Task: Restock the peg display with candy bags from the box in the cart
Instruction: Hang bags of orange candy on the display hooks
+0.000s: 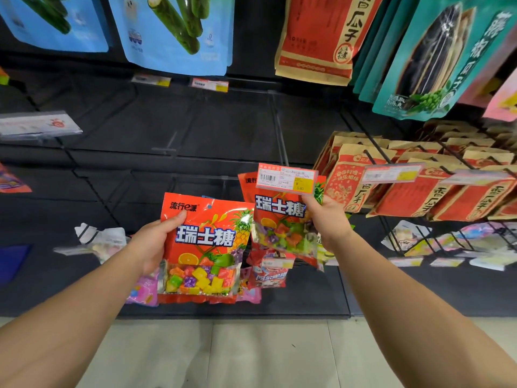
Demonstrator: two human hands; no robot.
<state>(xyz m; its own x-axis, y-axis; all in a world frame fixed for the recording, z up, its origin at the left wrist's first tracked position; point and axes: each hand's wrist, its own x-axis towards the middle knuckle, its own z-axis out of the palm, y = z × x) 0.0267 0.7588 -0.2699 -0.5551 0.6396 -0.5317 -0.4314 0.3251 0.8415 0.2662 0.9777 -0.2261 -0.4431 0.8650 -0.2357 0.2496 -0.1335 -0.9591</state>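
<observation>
Two bare arms reach in over the pale floor (251,351). Left hand (155,242) curls around the edge of a red candy bag (205,245), thumb on its front, holding it up clear of the pegs. Just to its right, the right hand (326,217) pinches the edge of a second candy bag (279,219) hanging under a price tag (286,178). Beyond the right hand, brown seed packets (414,189) crowd the dark peg display (195,130).

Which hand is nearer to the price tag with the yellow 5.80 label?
Right. The right hand is just under the price tag, at the hanging candy bag. The left hand is lower and off to the left, gripping another candy bag.
</observation>
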